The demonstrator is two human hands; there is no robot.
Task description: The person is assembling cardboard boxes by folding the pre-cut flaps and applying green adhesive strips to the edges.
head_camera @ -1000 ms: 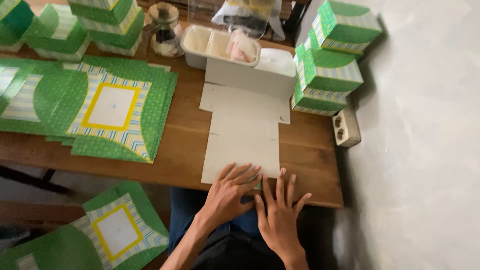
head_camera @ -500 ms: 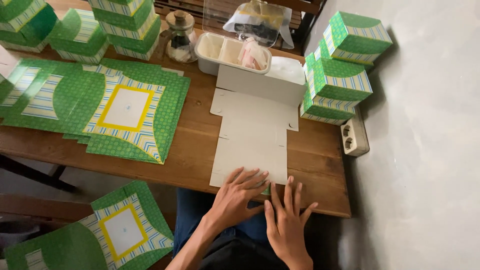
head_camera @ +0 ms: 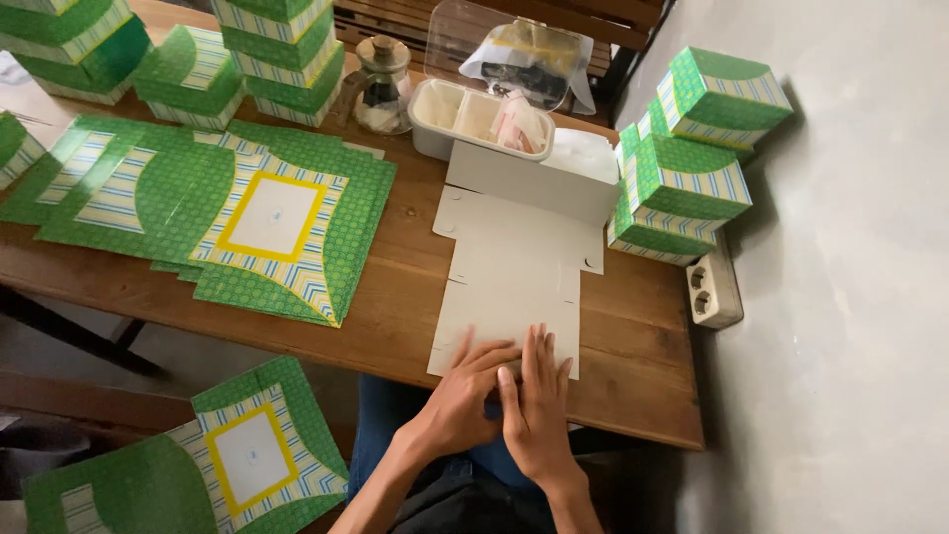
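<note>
A flat white cardboard box blank (head_camera: 514, 267) lies printed side down on the wooden table (head_camera: 633, 336), its far flap standing upright. My left hand (head_camera: 465, 396) and my right hand (head_camera: 537, 405) press side by side, fingers flat and spread, on the blank's near edge at the table's front. Neither hand grips anything; the near flap under them is partly hidden.
A pile of flat green patterned blanks (head_camera: 267, 232) lies to the left, more (head_camera: 227, 460) on a low bench. Folded green boxes are stacked at the right (head_camera: 692, 168) and back left (head_camera: 277, 54). A white tray (head_camera: 474, 119), a glass jar (head_camera: 381, 84) and a power strip (head_camera: 714, 287) stand nearby.
Both hands have stayed pressed on the blank's near edge, sliding slightly forward onto it. The view has shifted a little.
</note>
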